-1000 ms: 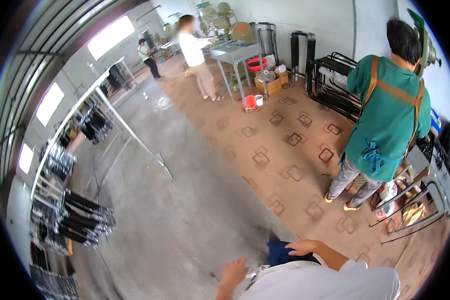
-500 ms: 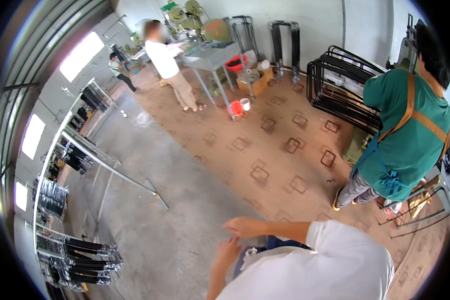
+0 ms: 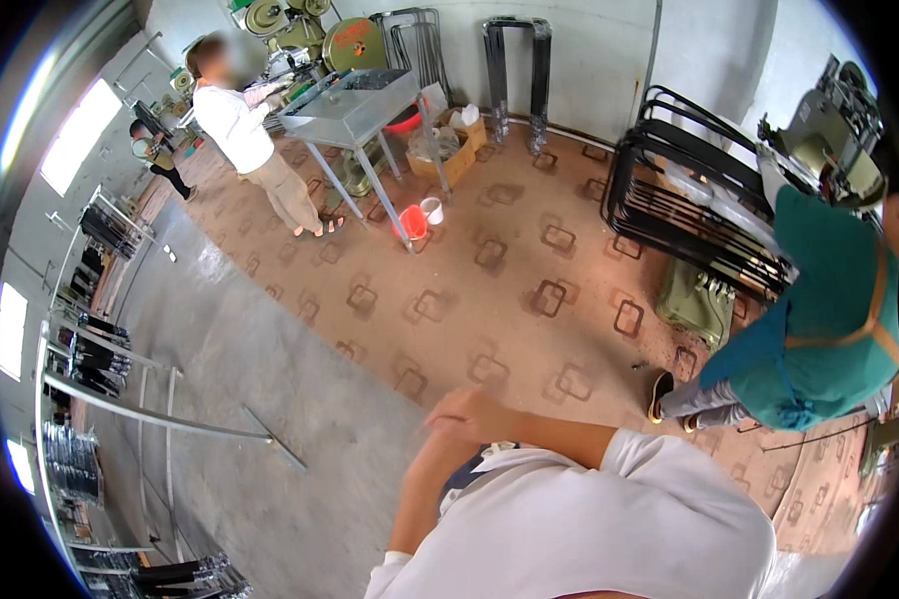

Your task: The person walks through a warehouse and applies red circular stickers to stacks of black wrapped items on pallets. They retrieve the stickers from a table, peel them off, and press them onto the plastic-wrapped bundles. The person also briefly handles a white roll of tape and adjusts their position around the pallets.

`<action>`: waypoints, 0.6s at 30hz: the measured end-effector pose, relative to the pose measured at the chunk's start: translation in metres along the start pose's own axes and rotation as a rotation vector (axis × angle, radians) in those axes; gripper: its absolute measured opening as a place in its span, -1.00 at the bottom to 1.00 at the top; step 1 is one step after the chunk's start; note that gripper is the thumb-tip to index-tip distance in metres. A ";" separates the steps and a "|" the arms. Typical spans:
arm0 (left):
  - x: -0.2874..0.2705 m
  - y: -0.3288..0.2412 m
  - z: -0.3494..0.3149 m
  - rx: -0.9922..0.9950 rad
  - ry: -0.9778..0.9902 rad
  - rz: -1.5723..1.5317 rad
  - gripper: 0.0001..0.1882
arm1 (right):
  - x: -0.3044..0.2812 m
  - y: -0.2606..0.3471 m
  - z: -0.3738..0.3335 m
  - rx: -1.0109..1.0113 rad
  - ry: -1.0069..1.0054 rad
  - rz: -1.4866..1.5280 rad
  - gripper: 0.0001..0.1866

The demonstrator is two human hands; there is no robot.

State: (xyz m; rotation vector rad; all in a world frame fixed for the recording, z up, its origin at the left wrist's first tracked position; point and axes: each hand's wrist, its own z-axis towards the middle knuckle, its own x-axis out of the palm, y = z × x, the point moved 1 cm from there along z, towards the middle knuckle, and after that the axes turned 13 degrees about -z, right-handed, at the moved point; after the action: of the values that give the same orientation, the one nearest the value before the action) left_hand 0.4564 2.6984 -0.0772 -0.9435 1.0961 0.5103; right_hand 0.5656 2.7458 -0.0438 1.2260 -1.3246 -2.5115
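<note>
My right hand (image 3: 471, 414) lies across my left hand (image 3: 436, 449) low in front of my body, its fingers bent over it. The left hand's fingers are hidden beneath, so their pose does not show. I see no tool or part in either hand. Both bare forearms come out of white sleeves. Patterned brown flooring and grey concrete lie below the hands, well away from them.
To the right, a co-worker in a green shirt (image 3: 834, 290) bends beside stacked black tube frames (image 3: 689, 215) and a green machine (image 3: 819, 135). Another person (image 3: 235, 125) stands at a metal table (image 3: 355, 100). A rack rail (image 3: 160, 409) crosses the left; a metal bar (image 3: 275, 439) lies on concrete.
My hands, apart before, have come together, the right over the left. My view has turned to the right. The co-worker in green has bent over and changed posture.
</note>
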 end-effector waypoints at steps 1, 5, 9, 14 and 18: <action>-0.017 0.006 0.015 -0.030 0.028 -0.117 -0.85 | -0.013 -0.002 0.020 -0.020 0.005 0.048 -0.76; -0.056 0.028 0.113 0.016 0.236 -0.716 -0.85 | -0.078 -0.036 0.063 0.127 0.035 0.068 -0.76; -0.077 0.052 0.168 0.077 0.315 -0.868 -0.80 | -0.098 -0.075 0.101 0.409 0.084 0.460 -0.69; -0.102 0.102 0.258 0.559 0.158 -0.318 -0.69 | -0.117 -0.147 0.174 0.385 0.091 0.992 -0.45; -0.118 0.159 0.339 0.515 -0.006 -0.327 -0.77 | -0.148 -0.205 0.248 0.352 0.163 1.229 -0.42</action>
State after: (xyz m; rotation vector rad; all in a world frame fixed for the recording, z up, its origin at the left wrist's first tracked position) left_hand 0.4645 3.0792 0.0174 -0.6443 0.9762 -0.0431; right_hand 0.5638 3.0998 -0.0188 0.3392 -1.7304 -1.3210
